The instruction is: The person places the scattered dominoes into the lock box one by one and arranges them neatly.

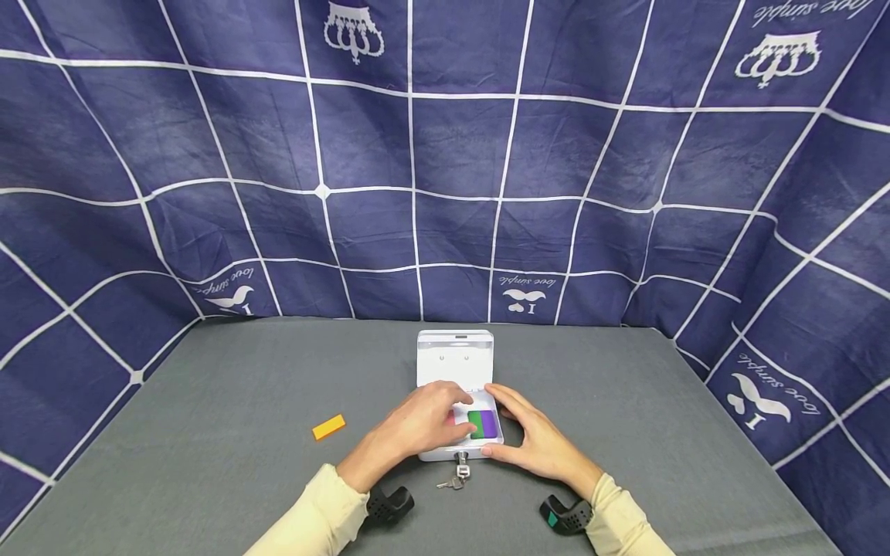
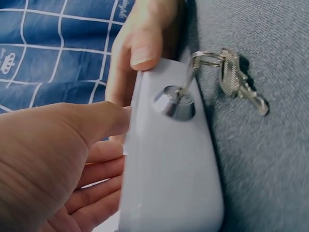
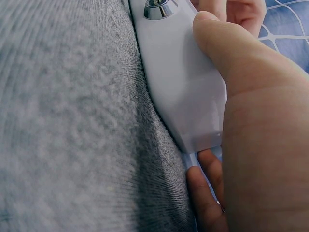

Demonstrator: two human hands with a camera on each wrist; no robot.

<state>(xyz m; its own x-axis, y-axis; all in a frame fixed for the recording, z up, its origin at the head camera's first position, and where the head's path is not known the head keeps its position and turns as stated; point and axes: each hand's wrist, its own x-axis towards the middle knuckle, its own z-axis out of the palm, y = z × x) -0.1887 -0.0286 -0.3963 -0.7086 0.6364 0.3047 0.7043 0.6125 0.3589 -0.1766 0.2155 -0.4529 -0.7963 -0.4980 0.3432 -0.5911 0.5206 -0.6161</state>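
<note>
A small white cash box (image 1: 455, 369) stands on the grey surface with its lid raised. Inside it lie a green block (image 1: 477, 421) and a purple block (image 1: 489, 424) side by side, and a pink piece (image 1: 450, 417) shows partly under my left hand (image 1: 424, 417). That hand reaches over the front wall, its thumb by the green block and its fingers fairly straight; nothing held shows in the left wrist view. My right hand (image 1: 538, 440) holds the box's right side, thumb at the front corner and fingers along the side. Keys (image 2: 231, 72) hang from the front lock (image 2: 176, 102).
An orange block (image 1: 329, 427) lies on the grey cloth surface (image 1: 236, 409), left of the box. A blue curtain (image 1: 459, 147) with white grid lines stands behind and along both sides. Black bands (image 1: 389, 506) sit on both wrists.
</note>
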